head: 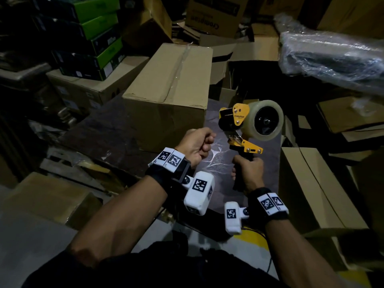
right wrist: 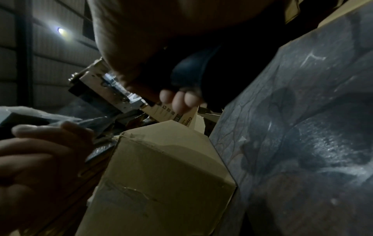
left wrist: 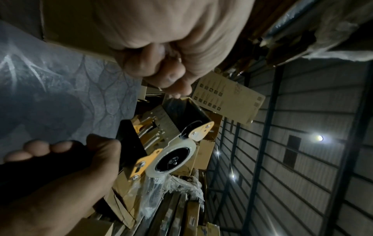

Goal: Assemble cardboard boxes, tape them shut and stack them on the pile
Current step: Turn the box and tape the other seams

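Both forearms reach forward from the bottom of the head view, each strapped with a black wristband carrying white marker blocks. The right hand (head: 248,169) curls fully round the black handle of a yellow tape dispenser (head: 242,129), which stands upright above that hand with its clear tape roll (head: 262,119) on the side away from the left hand. The left hand (head: 195,145) sits just beside the dispenser's toothed blade end, its fingers curled in and the thumb pressed against the forefinger; the left wrist view suggests a pinch on the loose tape end (left wrist: 177,97), though the film is too faint to be sure. Beyond the left hand, a closed cardboard box (head: 168,94) lies on the dark patterned table (head: 116,129), a strip of clear tape running along its top seam. Past the box, more cartons (head: 212,15) are piled up, with green-and-black boxes (head: 91,32) off beyond the left hand's outer side.
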`<state>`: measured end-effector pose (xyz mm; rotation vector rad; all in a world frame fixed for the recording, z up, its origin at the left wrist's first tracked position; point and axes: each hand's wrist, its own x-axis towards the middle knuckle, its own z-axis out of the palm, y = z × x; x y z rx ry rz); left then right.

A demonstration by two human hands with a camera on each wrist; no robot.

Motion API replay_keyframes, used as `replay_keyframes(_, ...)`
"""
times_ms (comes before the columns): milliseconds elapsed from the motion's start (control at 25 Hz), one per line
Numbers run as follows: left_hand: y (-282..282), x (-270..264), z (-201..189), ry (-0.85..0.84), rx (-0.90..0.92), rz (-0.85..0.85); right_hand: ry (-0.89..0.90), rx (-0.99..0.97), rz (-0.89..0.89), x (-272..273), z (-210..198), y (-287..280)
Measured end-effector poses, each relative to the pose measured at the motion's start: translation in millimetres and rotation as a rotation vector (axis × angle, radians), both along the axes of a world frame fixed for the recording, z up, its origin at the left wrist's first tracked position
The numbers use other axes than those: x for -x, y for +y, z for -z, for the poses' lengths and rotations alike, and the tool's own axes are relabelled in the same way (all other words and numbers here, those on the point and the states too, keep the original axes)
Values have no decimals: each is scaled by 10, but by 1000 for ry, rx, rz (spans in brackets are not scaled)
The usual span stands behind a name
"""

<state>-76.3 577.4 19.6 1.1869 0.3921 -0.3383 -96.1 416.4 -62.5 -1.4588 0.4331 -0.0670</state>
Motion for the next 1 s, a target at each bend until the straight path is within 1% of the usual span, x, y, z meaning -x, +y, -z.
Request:
replay_keyframes(160,-83,102,44,-71,-90,-21,42,28,45,-59,31,-59)
replay_keyframes(280,-87,125,65,-84,-122,-37,62,-4,42,-66,50,-21)
replay_keyframes(560,-20,242,43,-78,-157,-58,130,-32,-59,-48,84,55)
replay_keyframes(720,103,291,-3,-94,-160,-128,169,-83,20,-113,92,-1)
replay_keyframes(840,162,298,-16,-100,-188,-105,159,-82,35,-172,113,-86)
replay_keyframes(920,202,259,-33,-108,-232,-86,149,-95,25,-165,130,-96)
replay_keyframes(1000,304,202,-54,-140,-340,-55,121,-87,8,-146,122,-105)
